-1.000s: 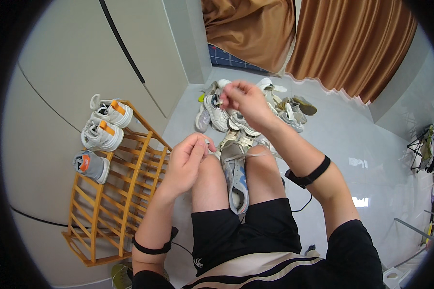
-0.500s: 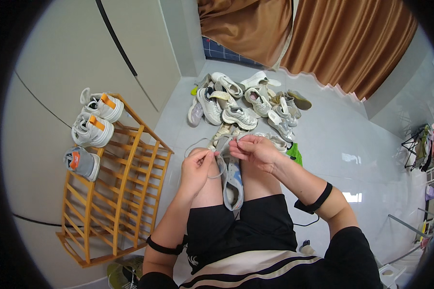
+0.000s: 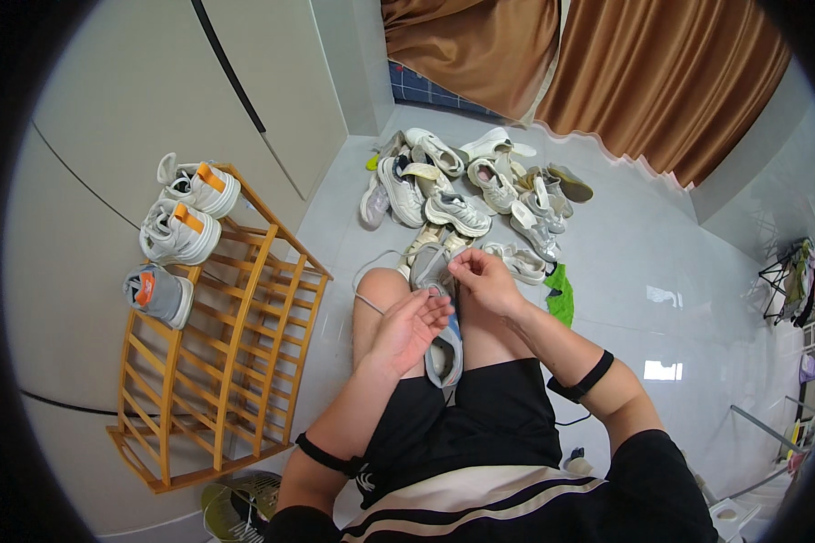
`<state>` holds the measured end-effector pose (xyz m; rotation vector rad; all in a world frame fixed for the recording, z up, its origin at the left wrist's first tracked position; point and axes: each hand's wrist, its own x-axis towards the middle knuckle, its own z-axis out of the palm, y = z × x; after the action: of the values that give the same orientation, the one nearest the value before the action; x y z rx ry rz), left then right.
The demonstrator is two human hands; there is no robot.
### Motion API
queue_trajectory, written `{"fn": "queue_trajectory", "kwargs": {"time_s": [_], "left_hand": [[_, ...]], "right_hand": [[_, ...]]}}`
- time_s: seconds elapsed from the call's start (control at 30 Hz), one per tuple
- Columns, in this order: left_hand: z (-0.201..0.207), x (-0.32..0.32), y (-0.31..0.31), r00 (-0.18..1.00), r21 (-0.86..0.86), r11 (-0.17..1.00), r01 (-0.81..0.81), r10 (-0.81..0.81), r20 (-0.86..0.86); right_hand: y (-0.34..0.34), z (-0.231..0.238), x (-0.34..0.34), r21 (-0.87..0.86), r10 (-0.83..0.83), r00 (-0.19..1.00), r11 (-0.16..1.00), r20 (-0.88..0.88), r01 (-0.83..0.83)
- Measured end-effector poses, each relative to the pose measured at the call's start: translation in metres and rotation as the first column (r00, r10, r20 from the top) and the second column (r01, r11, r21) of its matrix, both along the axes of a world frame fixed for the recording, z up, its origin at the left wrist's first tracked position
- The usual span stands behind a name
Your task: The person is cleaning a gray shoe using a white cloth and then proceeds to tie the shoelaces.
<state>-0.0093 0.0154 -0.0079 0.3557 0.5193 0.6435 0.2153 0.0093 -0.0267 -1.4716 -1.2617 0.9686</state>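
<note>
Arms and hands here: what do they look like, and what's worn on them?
They're a person's. The left hand and right hand wear no gloves. The sleeves are short and black. The left arm strap and right arm strap are black, and a thin dark cable shows near the right one.

Grey shoe (image 3: 452,331) between my thighs (image 3: 489,333), toe pointing away.
Blue shows on its side; its pale lace (image 3: 364,264) loops to my left knee's (image 3: 380,286) outer edge.

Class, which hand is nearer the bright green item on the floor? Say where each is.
Right. The right hand is to the green item's left in the picture; the left hand is farther left, partly over a grey shoe.
</note>
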Motion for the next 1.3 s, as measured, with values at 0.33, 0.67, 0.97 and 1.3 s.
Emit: {"fn": "queue_trajectory", "kwargs": {"time_s": [0.33,0.67,0.97,1.3], "left_hand": [[-0.021,0.008,0.026,0.749,0.690,0.717,-0.102,0.511,-0.421],[-0.001,-0.006,0.026,0.408,0.892,0.248,0.379,0.820,-0.402],[-0.001,-0.008,0.024,0.344,0.804,0.298,0.515,0.787,-0.512],[-0.009,-0.008,0.032,0.303,0.786,0.307,0.537,0.799,-0.519]], "right_hand": [[-0.016,0.038,-0.014,0.084,0.011,0.918,0.995,0.397,-0.048],[-0.020,0.031,-0.011,0.264,-0.036,0.784,0.950,0.620,-0.166],[-0.017,0.038,-0.018,0.212,-0.014,0.680,0.955,0.733,-0.209],[-0.009,0.032,-0.035,0.188,0.056,0.712,0.947,0.700,-0.260]]}}
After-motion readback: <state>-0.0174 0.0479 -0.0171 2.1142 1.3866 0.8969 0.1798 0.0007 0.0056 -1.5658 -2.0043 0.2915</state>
